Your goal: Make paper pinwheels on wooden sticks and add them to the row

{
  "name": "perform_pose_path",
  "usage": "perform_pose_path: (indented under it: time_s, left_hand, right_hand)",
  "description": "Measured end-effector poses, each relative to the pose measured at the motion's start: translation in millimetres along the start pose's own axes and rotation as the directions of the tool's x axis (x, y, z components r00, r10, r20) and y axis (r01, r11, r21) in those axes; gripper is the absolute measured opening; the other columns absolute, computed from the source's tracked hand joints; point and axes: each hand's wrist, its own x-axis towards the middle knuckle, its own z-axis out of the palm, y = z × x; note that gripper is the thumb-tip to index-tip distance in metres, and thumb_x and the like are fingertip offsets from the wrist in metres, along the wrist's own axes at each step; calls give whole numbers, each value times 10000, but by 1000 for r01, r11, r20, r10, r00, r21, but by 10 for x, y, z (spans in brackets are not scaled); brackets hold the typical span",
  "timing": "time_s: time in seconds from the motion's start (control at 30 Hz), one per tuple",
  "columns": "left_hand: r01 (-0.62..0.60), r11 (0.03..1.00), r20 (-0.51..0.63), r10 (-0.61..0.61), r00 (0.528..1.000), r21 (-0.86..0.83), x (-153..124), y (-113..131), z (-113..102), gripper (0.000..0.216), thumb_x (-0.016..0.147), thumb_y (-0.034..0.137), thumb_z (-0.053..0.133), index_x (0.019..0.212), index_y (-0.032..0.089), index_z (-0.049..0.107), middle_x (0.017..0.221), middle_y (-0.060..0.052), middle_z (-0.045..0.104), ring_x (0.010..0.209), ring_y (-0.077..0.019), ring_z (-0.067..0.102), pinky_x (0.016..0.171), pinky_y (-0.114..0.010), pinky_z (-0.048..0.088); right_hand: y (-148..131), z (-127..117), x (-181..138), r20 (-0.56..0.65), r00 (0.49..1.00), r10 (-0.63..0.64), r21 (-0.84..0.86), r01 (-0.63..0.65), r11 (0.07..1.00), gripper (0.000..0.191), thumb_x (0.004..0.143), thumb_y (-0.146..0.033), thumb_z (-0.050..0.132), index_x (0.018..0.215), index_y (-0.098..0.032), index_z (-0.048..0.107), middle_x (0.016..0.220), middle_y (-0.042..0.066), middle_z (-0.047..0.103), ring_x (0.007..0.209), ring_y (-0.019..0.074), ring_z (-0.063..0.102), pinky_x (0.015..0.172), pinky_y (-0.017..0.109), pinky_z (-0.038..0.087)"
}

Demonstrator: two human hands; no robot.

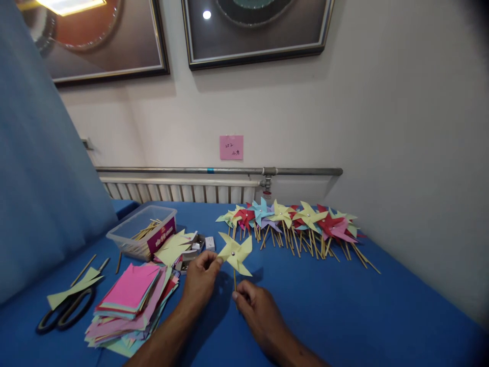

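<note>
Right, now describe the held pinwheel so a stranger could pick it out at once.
Below the framed pictures spreads a blue tabletop. In front of its long cluster of pinwheels, a person's two hands hold a pale yellow pinwheel. Other yellow ones lie in the cluster; this one alone is held.

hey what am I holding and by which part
A yellow pinwheel: your right hand grips its stick; your left hand seems to pinch a blade.
</note>
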Motion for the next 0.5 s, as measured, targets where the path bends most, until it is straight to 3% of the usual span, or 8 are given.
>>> perform_pose_path:
  time_s: [0.17,0.37,0.5]
  left_hand:
    - [-1,999,-17,0,1000,-42,4,21,-12,239,744,405,679,758,172,626,651,29,550,613,-118,482,594,-230,375]
    - [93,990,69,-85,994,-110,-36,-7,99,268,675,426,696,663,179,593,561,45,501,527,-104,427,544,-229,336]
    - [99,991,58,-94,994,-94,-38,-16,100,281,689,442,674,642,177,595,532,46,501,519,-105,427,536,-225,327]
  right_hand:
    - [-6,0,14,-25,999,24,22,-23,999,217,911,-314,505,726,-206,540,608,-35,534,578,139,486,568,254,288]
    - [13,0,27,-37,999,28,64,-25,998,243,922,-337,490,715,-211,509,586,-50,482,550,131,440,557,254,282]
    - [53,12,33,-32,999,15,57,-13,998,241,928,-353,492,735,-210,516,601,-48,492,559,128,442,557,249,284]
